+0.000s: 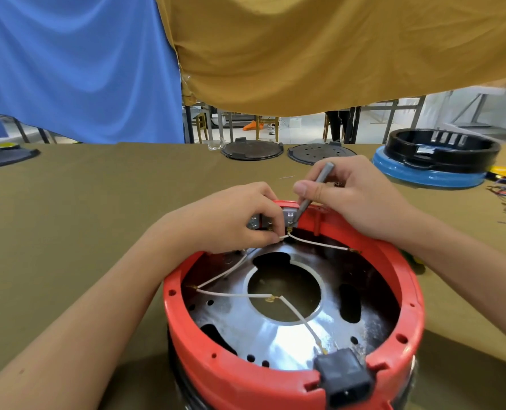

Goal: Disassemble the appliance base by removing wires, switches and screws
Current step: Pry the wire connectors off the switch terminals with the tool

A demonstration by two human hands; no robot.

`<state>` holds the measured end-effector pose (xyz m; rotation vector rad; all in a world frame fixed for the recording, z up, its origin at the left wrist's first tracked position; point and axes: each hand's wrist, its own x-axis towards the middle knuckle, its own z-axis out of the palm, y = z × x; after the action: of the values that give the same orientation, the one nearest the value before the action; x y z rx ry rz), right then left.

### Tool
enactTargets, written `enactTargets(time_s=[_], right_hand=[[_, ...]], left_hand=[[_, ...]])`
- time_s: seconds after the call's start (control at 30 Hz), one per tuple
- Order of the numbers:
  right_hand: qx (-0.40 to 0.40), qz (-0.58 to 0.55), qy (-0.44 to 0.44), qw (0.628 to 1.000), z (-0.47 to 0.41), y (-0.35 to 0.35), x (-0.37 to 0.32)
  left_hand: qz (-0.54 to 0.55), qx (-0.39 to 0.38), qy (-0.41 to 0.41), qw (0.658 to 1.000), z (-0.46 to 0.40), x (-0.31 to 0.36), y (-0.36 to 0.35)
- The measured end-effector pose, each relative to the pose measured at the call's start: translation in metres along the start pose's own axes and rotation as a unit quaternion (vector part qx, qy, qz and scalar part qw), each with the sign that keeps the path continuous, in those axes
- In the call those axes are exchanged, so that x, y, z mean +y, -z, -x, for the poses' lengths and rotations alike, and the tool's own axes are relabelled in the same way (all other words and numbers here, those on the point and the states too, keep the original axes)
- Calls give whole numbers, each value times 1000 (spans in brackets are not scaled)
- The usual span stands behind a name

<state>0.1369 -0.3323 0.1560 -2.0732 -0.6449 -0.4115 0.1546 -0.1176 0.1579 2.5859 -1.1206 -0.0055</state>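
Hands both at the far rim of the red appliance base (204,362), which sits upside down at the worktop's (77,220) near edge, centre. Left hand (231,220) curled, fingers pinching a white wire (283,237) close to its terminal at the grey switch block (289,218). Right hand (355,193) wrapped round a grey metal tool (317,184), tip pressed down at the switch's terminal; looks like a driver or pry rod, tip hidden so can't say which. More white wires cross the shiny metal plate (275,335) inside; black power socket (346,380) still fitted at the near rim.

Risks, judged: tool tip could slip off the small terminal and jab the left fingers right beside it. Pulling on the wire rather than the connector may tear the lead out. Base isn't clamped, so a hard pry could tip or slide it.

Far edge: two dark round covers (251,150), a black-and-blue base (435,161) at far right.
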Motion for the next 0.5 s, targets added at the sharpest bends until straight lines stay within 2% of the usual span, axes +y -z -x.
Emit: enactTargets(time_s=[0.2, 0.5], right_hand=[[-4, -53, -79, 995, -4, 2, 2], [12, -2, 39, 999, 2, 2, 4]], left_hand=[[-4, -2, 5, 1000, -1, 1, 0], [-3, -3, 3, 1000, 0, 1, 1]])
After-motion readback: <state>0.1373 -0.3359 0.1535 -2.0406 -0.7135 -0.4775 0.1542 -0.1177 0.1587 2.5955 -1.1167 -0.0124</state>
